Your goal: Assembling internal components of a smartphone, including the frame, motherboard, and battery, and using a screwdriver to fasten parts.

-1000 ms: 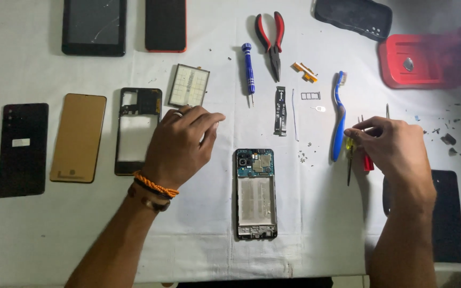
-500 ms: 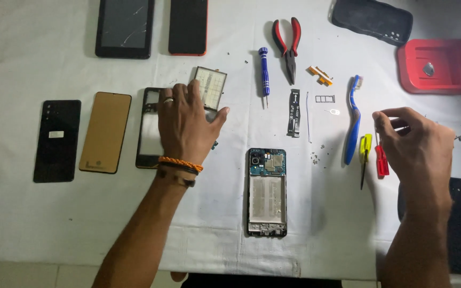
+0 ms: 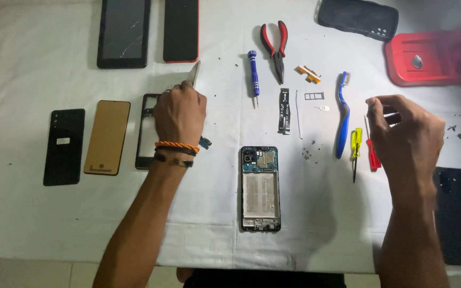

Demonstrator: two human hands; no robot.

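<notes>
Over the white table (image 3: 22, 224), seen from the head camera, the left hand (image 3: 180, 114) is closing its fingers on a flat pale battery (image 3: 193, 73), tilting it up on edge above the black phone frame (image 3: 146, 130). The right hand (image 3: 404, 133) is hovering with fingertips pinched together just beside the red screwdriver (image 3: 372, 154) and yellow screwdriver (image 3: 356, 146); whether it is holding anything, I cannot tell. The opened phone (image 3: 261, 186) is lying between the hands, well apart from both. Judging by the tilt, gripping the battery by its edges and keeping it flat, unbent, would be wise.
</notes>
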